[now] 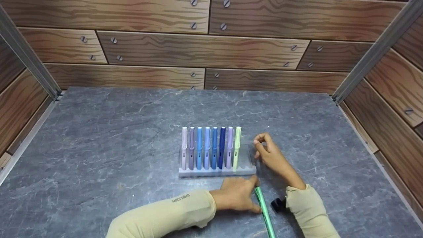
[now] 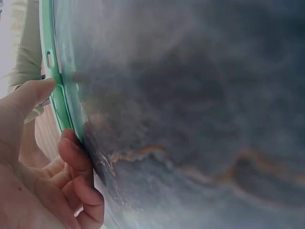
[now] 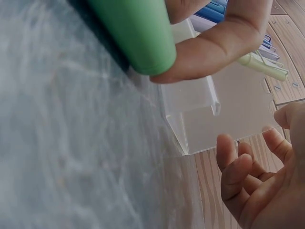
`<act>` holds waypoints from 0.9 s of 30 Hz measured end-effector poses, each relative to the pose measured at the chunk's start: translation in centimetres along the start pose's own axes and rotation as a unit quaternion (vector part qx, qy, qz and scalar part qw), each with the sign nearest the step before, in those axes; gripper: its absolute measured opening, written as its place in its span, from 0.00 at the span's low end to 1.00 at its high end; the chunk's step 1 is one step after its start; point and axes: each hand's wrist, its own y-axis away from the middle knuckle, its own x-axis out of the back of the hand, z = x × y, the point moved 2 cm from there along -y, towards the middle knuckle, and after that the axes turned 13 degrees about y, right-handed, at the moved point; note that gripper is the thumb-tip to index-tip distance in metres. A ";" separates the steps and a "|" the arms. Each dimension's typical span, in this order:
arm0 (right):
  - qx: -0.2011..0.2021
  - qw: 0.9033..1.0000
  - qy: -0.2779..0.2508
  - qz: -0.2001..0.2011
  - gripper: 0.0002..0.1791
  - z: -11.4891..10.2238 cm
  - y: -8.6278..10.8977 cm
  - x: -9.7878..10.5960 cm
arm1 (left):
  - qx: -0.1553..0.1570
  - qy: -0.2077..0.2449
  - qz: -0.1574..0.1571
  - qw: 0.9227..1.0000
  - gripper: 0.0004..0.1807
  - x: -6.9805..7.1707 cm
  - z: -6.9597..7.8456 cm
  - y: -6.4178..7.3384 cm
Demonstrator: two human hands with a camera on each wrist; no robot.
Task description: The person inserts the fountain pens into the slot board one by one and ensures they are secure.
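A green pen [image 1: 265,211] lies slanted at the front, pinched by my left hand [image 1: 238,195]. In the left wrist view the thumb [image 2: 40,90] presses the pen's side, and a fingertip touches near its end. A clear pen stand [image 1: 217,173] holds several capped pens upright in a row, from lilac through blues to a pale green pen [image 1: 237,148] at the right. My right hand [image 1: 273,160] is at the stand's right edge. In the right wrist view its thumb and forefinger pinch the edge of the clear back plate [image 3: 233,124].
A small black object [image 1: 278,205] sits beside the right sleeve, its kind unclear. The grey marbled tabletop [image 1: 115,132] is bounded by wood-print panels [image 1: 205,49] behind and at both sides, with metal posts in the corners.
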 end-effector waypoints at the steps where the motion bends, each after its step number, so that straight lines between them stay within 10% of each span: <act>1: 0.001 1.000 0.000 0.002 0.09 0.0 0.0 0.0 | 0.001 -0.003 0.000 1.000 0.32 0.0 0.0 0.0; 18: -0.013 1.000 -0.004 0.000 0.09 -0.1 0.0 0.0 | 0.008 -0.038 0.017 0.999 0.36 -0.5 0.4 0.0; 27: 0.008 1.000 -0.007 0.000 0.09 -0.1 0.1 0.1 | 0.002 0.019 0.020 1.000 0.36 0.2 0.0 0.3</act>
